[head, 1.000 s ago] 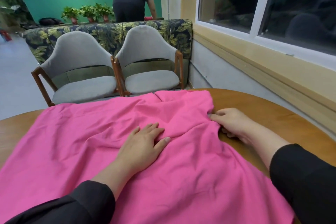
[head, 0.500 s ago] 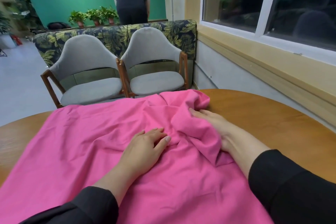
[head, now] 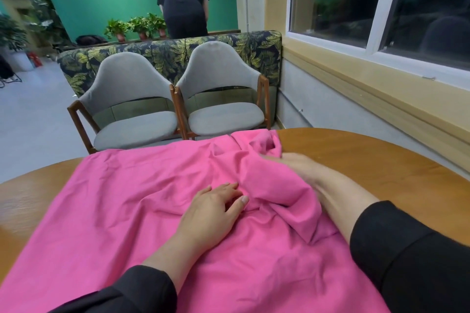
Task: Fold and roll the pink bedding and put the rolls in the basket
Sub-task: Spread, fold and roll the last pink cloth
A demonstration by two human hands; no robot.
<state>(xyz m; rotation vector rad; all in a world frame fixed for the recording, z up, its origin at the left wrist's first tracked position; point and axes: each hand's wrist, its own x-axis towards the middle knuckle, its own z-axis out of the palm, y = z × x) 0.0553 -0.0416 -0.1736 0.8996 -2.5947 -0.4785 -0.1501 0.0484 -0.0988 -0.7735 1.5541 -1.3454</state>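
One sheet of pink bedding [head: 132, 201] lies spread over a round wooden table [head: 368, 160], its near part draped toward the person and its far right part bunched into loose folds. Two hands are on it. The left hand [head: 211, 211] lies flat, palm down, near the middle of the cloth, fingers straight and slightly spread, pressing the fabric without gripping it. The right hand [head: 297, 168] reaches farther out at the cloth's right edge, just beside the bare tabletop; a fold of bedding drapes over its near side and wrist, and its fingertips are blurred and partly covered, so its grip cannot be told. Both forearms wear black sleeves. Beyond the table stand two grey chairs [head: 134, 109] side by side, three potted plants [head: 138, 26] on a ledge, and one person in black [head: 181, 2] bent forward.
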